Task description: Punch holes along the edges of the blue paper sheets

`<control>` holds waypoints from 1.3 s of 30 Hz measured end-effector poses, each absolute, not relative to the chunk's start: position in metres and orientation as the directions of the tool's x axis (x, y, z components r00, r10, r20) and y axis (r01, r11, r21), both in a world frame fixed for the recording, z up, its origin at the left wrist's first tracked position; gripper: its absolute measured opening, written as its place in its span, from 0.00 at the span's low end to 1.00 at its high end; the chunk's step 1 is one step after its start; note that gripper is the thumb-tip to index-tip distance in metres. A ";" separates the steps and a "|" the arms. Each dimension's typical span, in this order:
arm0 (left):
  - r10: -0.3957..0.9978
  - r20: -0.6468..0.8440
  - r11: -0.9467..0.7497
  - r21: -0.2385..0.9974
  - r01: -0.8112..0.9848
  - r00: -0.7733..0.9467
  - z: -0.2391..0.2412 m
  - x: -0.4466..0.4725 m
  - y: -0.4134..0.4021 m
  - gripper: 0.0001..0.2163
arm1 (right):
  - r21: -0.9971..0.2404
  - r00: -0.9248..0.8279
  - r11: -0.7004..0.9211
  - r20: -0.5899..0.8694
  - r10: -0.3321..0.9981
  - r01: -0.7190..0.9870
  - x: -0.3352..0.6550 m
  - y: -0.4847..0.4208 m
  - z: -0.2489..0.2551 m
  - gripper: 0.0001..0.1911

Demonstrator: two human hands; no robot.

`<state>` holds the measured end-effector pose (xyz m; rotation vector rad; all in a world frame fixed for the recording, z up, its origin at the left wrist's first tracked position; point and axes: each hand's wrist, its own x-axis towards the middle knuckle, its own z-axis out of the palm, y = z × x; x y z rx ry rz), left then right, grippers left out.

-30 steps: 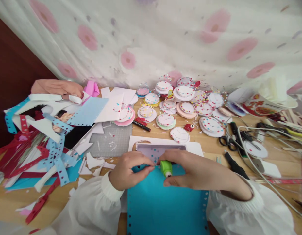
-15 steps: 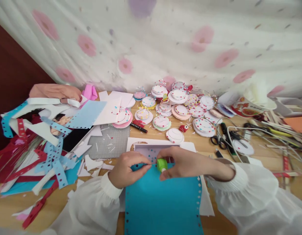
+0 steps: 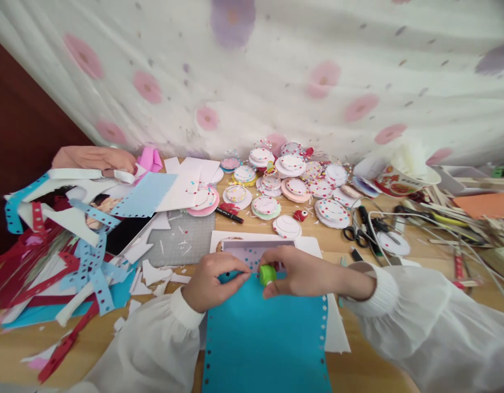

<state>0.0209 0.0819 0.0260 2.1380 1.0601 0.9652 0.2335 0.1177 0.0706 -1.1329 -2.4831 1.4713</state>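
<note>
A blue sheet of paper (image 3: 264,333) with small punched holes along its side edges lies in front of me. My right hand (image 3: 297,271) holds a small green craft punch (image 3: 268,274) at the sheet's far edge, fingers curled round it. To its left, my left hand (image 3: 219,280) pinches the far edge of the blue paper between thumb and forefinger. Just beyond both hands sits a shallow lilac tray (image 3: 235,248) with small coloured bits in it, partly hidden by my right hand. White paper (image 3: 337,333) lies under the sheet.
Many-layered decorated paper discs (image 3: 293,164) crowd the back. Punched paper strips and scraps (image 3: 88,256) pile up at left beside a grey cutting mat (image 3: 178,240). A black marker (image 3: 229,213), scissors (image 3: 355,236), a white cable (image 3: 415,215) and a paper bowl (image 3: 403,177) lie around.
The view has shifted slightly, so things at the right sit a little further left. Both hands keep their hold on the paper and the punch, with hardly any movement.
</note>
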 end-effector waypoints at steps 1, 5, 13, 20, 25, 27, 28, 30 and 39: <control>0.830 0.350 -0.532 0.732 0.427 0.434 0.026 0.020 0.082 0.05 | -0.771 -0.728 0.289 -0.306 0.613 0.567 0.233 0.117 0.069 0.14; 0.840 0.272 -0.488 0.756 0.435 0.470 0.030 0.016 0.081 0.05 | -0.761 -0.690 0.282 -0.282 0.667 0.584 0.232 0.112 0.064 0.14; 0.810 -0.033 -0.469 0.562 0.681 0.585 0.088 0.028 0.090 0.31 | -0.803 -0.733 0.314 -0.209 0.647 0.506 0.226 0.107 0.067 0.09; 0.713 -0.317 -0.468 0.449 0.761 0.625 0.087 0.049 0.109 0.29 | -0.871 -0.771 0.301 -0.128 0.624 0.388 0.222 0.102 0.067 0.15; 0.685 -0.381 -0.450 0.450 0.771 0.622 0.082 0.048 0.107 0.30 | -0.888 -0.758 0.256 -0.143 0.637 0.382 0.222 0.098 0.063 0.13; 0.690 -0.377 -0.456 0.436 0.776 0.618 0.081 0.048 0.104 0.29 | -0.894 -0.757 0.245 -0.144 0.637 0.376 0.221 0.098 0.062 0.12; 0.699 -0.365 -0.460 0.429 0.777 0.615 0.081 0.048 0.103 0.28 | -0.895 -0.756 0.242 -0.144 0.639 0.376 0.221 0.097 0.061 0.12; 0.727 -0.330 -0.459 0.419 0.783 0.602 0.080 0.047 0.100 0.27 | -0.890 -0.750 0.253 -0.135 0.648 0.379 0.221 0.098 0.061 0.13; 0.755 -0.295 -0.417 0.471 0.777 0.585 0.072 0.047 0.099 0.24 | -0.824 -0.740 0.349 -0.120 0.661 0.446 0.220 0.102 0.059 0.15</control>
